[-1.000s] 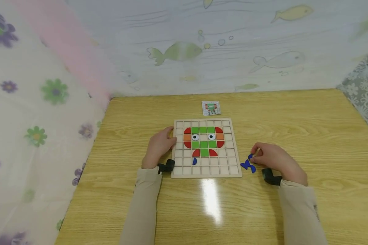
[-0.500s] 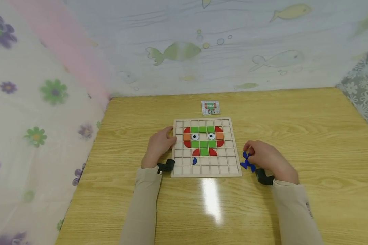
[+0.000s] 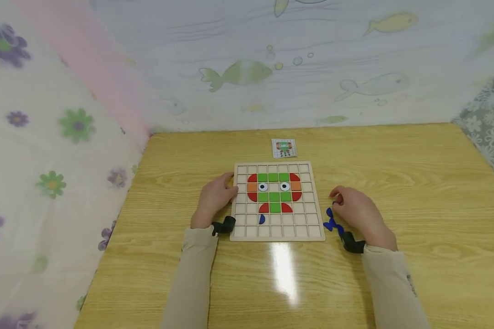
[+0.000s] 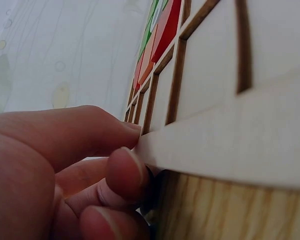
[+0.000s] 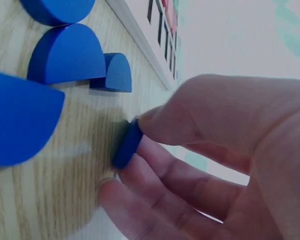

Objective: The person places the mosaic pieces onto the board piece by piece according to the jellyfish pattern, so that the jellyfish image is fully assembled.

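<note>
A wooden grid board (image 3: pixel 308 228) lies mid-table with a red, green and orange figure with two eyes (image 3: pixel 274 192) set into it. One blue half-round piece (image 3: pixel 261 219) sits in a lower cell. My left hand (image 3: pixel 229 188) holds the board's left edge; in the left wrist view its thumb and fingertips (image 4: pixel 125 167) pinch the rim (image 4: pixel 215 145). My right hand (image 3: pixel 336 199) hovers just right of the board and pinches a small blue piece (image 5: pixel 127 145) between thumb and fingers. Loose blue half-rounds (image 3: pixel 332 224) (image 5: pixel 65 55) lie on the table beneath it.
A small picture card (image 3: pixel 284 148) lies just beyond the board. The table (image 3: pixel 416 183) is light wood, closed in by patterned curtains (image 3: pixel 57 137) at the left, back and right. A glare patch (image 3: pixel 284 269) lies in front of the board.
My right hand has moved left and slightly forward, nearer the board's right edge, with a blue piece pinched in it. The left hand and the board have stayed put.
</note>
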`<state>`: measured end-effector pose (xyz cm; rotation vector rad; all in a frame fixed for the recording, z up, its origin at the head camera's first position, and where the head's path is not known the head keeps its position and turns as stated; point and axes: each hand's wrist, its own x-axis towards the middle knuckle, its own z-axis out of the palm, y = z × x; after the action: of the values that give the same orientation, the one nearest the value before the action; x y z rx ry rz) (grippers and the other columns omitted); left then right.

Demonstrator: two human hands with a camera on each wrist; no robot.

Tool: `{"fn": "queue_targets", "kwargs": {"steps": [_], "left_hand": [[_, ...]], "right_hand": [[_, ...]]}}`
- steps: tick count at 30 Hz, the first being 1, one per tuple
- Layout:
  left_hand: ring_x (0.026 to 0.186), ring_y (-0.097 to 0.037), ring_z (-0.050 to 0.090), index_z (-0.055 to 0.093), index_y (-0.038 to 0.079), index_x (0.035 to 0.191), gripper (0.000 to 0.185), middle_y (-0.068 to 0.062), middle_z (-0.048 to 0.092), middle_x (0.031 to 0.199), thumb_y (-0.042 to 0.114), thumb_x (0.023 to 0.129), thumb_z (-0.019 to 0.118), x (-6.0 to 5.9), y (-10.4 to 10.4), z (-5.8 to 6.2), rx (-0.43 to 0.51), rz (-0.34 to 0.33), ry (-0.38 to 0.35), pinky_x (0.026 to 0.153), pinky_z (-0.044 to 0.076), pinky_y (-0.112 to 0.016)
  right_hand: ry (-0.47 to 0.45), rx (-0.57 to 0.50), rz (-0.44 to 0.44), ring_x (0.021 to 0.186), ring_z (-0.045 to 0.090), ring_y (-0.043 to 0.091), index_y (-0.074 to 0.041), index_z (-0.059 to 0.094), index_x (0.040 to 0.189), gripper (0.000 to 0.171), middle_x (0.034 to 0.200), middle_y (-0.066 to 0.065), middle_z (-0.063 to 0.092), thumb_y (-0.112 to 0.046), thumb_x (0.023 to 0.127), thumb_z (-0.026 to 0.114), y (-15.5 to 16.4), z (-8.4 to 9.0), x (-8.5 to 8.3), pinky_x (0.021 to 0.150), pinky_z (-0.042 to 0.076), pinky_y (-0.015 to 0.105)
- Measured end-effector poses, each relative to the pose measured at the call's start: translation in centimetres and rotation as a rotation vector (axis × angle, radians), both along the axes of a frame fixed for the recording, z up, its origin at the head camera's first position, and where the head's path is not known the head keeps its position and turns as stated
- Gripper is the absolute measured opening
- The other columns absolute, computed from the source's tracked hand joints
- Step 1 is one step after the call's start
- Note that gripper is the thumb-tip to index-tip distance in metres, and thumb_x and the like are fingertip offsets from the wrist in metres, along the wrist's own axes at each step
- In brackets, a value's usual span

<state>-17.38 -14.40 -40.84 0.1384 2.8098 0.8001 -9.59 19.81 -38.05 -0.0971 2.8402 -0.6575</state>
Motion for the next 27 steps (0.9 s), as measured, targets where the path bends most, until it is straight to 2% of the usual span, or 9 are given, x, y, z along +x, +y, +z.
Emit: {"fn": "queue_targets", "kwargs": {"steps": [10,15,22,27], "left_hand": [[0.071,-0.016,0.054,0.042,0.017,0.134,0.053,0.007,0.057,0.055,0.030,0.083,0.052,-0.06,0.19,-0.04,0.003,-0.006,0.010,0.077,0.039,-0.034],[0.069,-0.016,0.054,0.041,0.017,0.134,0.053,0.007,0.058,0.055,0.030,0.084,0.052,-0.13,0.25,0.01,0.005,-0.004,0.006,0.076,0.039,-0.034],[0.065,-0.014,0.054,0.041,0.017,0.134,0.053,0.008,0.058,0.056,0.031,0.084,0.051,-0.11,0.09,-0.22,0.002,-0.011,0.007,0.073,0.039,-0.033],[0.064,-0.014,0.054,0.041,0.017,0.134,0.053,0.008,0.058,0.056,0.031,0.084,0.051,0.04,0.07,-0.10,0.008,-0.007,0.006,0.073,0.039,-0.033]], "right_hand": [[0.032,0.019,-0.013,0.090,0.052,0.030,-0.006,0.065,0.096,0.022,0.099,0.015,0.061,-0.011,0.086,0.046,0.31,-0.14,0.08,0.078,0.039,0.046],[0.029,0.024,-0.009,0.085,0.053,0.029,-0.005,0.065,0.095,0.021,0.095,0.014,0.061,-0.013,0.087,0.047,0.48,-0.09,-0.03,0.076,0.040,0.045],[0.008,0.013,0.001,0.072,0.051,0.021,-0.005,0.062,0.093,0.019,0.081,0.005,0.060,-0.022,0.085,0.058,0.58,-0.23,0.03,0.068,0.041,0.039],[-0.001,-0.008,0.003,0.069,0.050,0.019,-0.006,0.060,0.097,0.018,0.079,0.003,0.058,-0.020,0.086,0.056,0.53,-0.35,0.06,0.066,0.040,0.037]]}}
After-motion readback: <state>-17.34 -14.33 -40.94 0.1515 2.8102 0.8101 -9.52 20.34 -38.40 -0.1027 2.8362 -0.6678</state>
